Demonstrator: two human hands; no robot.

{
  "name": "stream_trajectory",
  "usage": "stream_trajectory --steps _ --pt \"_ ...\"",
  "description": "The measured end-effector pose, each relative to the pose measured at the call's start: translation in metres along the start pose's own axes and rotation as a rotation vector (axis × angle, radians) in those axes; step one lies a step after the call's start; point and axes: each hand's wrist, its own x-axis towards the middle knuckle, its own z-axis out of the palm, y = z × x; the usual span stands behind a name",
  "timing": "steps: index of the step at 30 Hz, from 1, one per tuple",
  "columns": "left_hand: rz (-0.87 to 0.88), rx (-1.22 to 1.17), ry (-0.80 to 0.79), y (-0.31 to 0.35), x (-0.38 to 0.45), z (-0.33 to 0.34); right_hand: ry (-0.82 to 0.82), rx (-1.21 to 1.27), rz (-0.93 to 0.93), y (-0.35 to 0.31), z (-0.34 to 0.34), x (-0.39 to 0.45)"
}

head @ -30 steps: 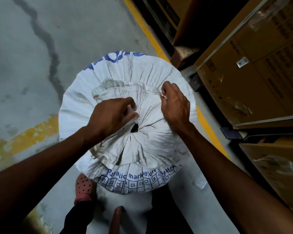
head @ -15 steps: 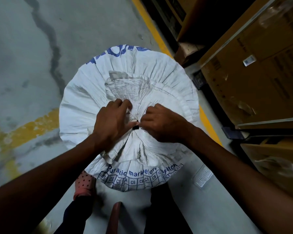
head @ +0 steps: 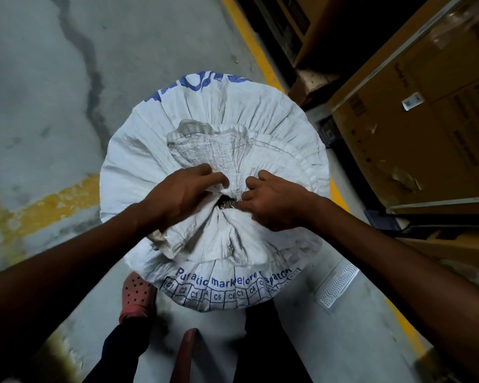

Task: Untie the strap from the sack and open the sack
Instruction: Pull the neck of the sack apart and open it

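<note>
Sack (head: 260,128), white woven with blue print, standing upright on the grey concrete floor (head: 39,78), its gathered mouth facing up with a small dark opening at centre. Left hand (head: 183,194) and right hand (head: 277,203) are each pinching bunched fabric on either side of that opening. Cardboard boxes (head: 426,106) are standing at right

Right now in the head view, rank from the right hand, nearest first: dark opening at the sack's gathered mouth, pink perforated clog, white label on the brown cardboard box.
From the right hand:
1. Dark opening at the gathered mouth, just beside its fingertips, sack centre.
2. Pink perforated clog, lower left, beneath the sack's edge.
3. White label on the brown cardboard box, upper right.
</note>
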Motion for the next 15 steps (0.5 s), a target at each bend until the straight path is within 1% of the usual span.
stream_trajectory --steps 3,6,8,10,12,15 --pt "0.104 0.041 -0.043 -0.006 0.002 -0.021 -0.009 -0.013 0.007 0.003 -0.005 -0.004" --pt "0.214 0.151 -0.087 -0.009 0.006 -0.044 0.022 0.041 -0.041 0.003 -0.016 -0.012" --pt "0.255 0.227 -0.123 -0.012 0.010 -0.056 0.057 0.079 -0.077 0.001 -0.023 -0.017" --pt "0.251 0.298 -0.159 -0.014 0.011 -0.067 0.078 0.092 -0.133 -0.005 -0.030 -0.022" --pt "0.204 0.361 -0.179 -0.017 0.014 -0.074 0.075 0.092 -0.191 -0.012 -0.033 -0.026" --pt "0.116 0.426 -0.145 -0.021 0.020 -0.081 0.054 0.106 -0.235 -0.021 -0.035 -0.026"
